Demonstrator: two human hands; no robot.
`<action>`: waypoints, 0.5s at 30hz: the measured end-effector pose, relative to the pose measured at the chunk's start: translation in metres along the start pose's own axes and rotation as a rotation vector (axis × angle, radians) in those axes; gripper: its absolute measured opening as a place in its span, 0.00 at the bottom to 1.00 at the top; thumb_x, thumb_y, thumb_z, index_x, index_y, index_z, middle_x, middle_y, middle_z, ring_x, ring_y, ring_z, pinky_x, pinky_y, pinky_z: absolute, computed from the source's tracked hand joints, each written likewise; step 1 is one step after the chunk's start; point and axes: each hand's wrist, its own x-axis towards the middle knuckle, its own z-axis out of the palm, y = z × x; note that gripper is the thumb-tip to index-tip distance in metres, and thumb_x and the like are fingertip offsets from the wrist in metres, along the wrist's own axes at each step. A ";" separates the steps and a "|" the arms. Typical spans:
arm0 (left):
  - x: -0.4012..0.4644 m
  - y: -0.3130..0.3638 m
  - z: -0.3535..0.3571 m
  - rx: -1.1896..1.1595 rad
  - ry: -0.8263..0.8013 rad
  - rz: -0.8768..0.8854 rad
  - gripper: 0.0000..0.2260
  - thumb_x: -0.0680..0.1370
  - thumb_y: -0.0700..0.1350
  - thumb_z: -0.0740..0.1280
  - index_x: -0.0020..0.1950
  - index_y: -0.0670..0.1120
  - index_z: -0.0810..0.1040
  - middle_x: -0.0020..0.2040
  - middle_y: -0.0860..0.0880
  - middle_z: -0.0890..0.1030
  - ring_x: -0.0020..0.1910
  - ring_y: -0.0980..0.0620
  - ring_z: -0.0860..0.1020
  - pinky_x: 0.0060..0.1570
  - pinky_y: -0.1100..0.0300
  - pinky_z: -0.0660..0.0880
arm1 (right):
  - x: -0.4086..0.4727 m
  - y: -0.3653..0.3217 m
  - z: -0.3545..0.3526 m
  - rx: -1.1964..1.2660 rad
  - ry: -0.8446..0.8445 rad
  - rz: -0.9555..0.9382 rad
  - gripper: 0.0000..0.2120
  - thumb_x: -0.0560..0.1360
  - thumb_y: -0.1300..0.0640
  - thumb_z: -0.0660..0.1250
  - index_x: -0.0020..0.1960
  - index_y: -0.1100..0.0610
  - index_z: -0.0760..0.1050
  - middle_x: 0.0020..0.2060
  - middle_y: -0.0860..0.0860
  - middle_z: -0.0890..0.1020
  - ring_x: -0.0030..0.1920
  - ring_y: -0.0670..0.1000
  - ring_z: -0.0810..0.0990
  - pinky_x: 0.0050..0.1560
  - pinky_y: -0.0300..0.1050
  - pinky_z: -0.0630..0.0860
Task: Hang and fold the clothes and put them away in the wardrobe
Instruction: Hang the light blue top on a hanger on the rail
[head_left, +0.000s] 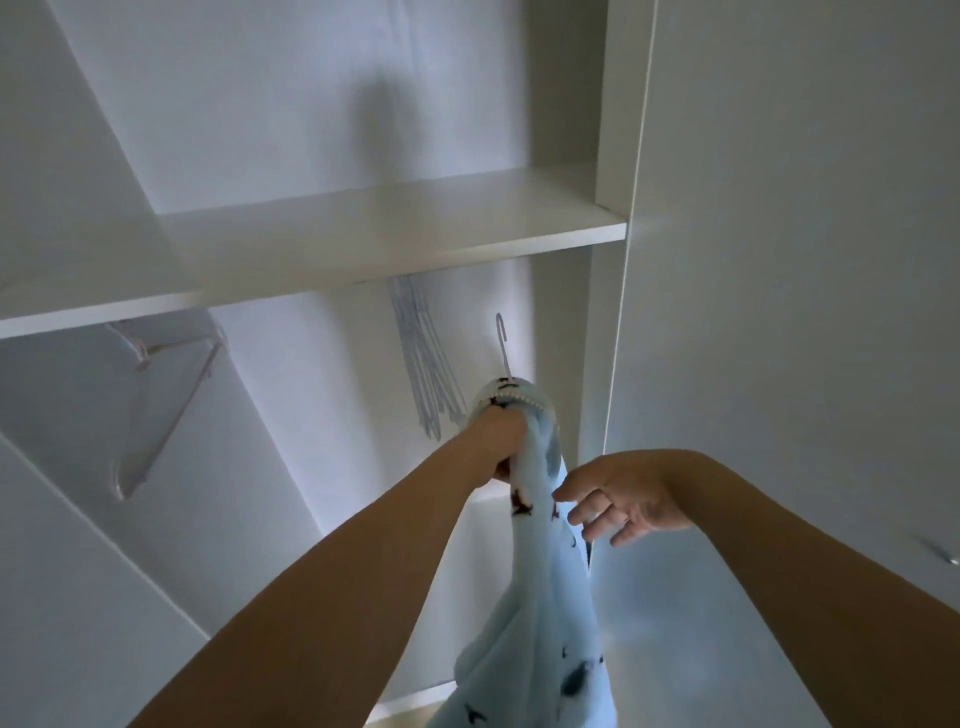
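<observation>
**Blue garment heading for the rail**

Pale-blue patterned garment (545, 587) hangs at lower centre of the frame, already on a hanger (503, 345) whose hook rises above the left hand (501, 447), which grips its neck. The right hand (621, 499), at centre right, is relaxed, fingers brushing the cloth. Hanging step under way; next, I judge, the hook must reach the rail hidden under the shelf (395, 239), beside the spare hangers (426, 364).

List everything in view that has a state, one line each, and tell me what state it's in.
Light blue garment: on a hanger, hanging down, not yet on the rail.
Hanger hook: free, raised under the shelf.
Left hand: grips the garment's top.
Right hand: open beside the garment.
Blue hangers: hanging, empty.
Pale hanger: hanging, empty.
</observation>
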 end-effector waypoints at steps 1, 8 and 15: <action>0.001 0.007 0.005 -0.003 -0.005 -0.010 0.09 0.81 0.38 0.56 0.42 0.44 0.71 0.45 0.44 0.77 0.36 0.49 0.76 0.33 0.58 0.77 | -0.002 -0.001 0.001 -0.004 -0.008 0.004 0.28 0.74 0.51 0.69 0.71 0.60 0.67 0.67 0.60 0.73 0.65 0.61 0.74 0.68 0.59 0.66; 0.034 0.048 0.031 -0.070 -0.106 -0.066 0.06 0.79 0.34 0.58 0.48 0.35 0.75 0.47 0.39 0.80 0.54 0.41 0.80 0.49 0.54 0.80 | 0.020 -0.017 -0.002 -0.104 0.303 -0.021 0.13 0.75 0.54 0.67 0.56 0.59 0.70 0.48 0.56 0.76 0.44 0.55 0.77 0.42 0.43 0.75; 0.096 0.062 0.030 -0.027 -0.113 -0.020 0.09 0.78 0.35 0.60 0.38 0.40 0.73 0.24 0.46 0.79 0.34 0.49 0.76 0.39 0.58 0.76 | 0.073 -0.041 -0.023 -0.395 0.531 -0.125 0.10 0.79 0.68 0.53 0.52 0.69 0.73 0.42 0.57 0.75 0.49 0.55 0.77 0.39 0.38 0.70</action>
